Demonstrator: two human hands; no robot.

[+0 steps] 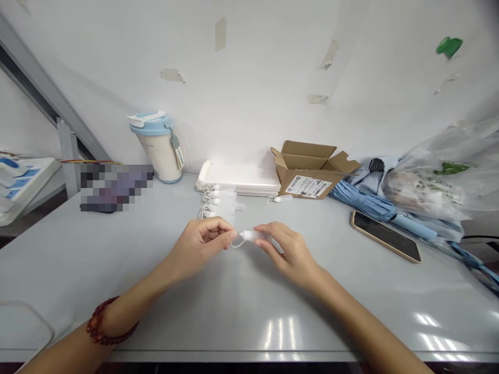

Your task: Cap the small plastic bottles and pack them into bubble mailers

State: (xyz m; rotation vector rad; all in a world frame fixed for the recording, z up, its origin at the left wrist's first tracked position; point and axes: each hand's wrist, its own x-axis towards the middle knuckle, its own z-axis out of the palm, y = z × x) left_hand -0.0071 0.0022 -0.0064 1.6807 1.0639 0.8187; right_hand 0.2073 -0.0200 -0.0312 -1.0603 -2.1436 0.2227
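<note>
My right hand [286, 249] holds a small white dropper bottle [249, 235] between thumb and fingers, its pointed nozzle facing left. A thin white cord [237, 245] curves from the bottle's neck to my left hand [206, 241]. The left thumb and forefinger pinch the cord's far end; whatever is on that end is mostly hidden. Just beyond my hands lie several similar small bottles [220, 201] in a row, with white loops at their left ends. Another small bottle [284, 198] lies apart, in front of the cardboard box.
A stack of white trays [249, 179] stands against the wall beside an open cardboard box [307, 171]. At left is a cream tumbler [159, 150] with a blue lid. A phone [384, 236], a folded blue umbrella [366, 202] and a plastic bag [436, 182] lie at right.
</note>
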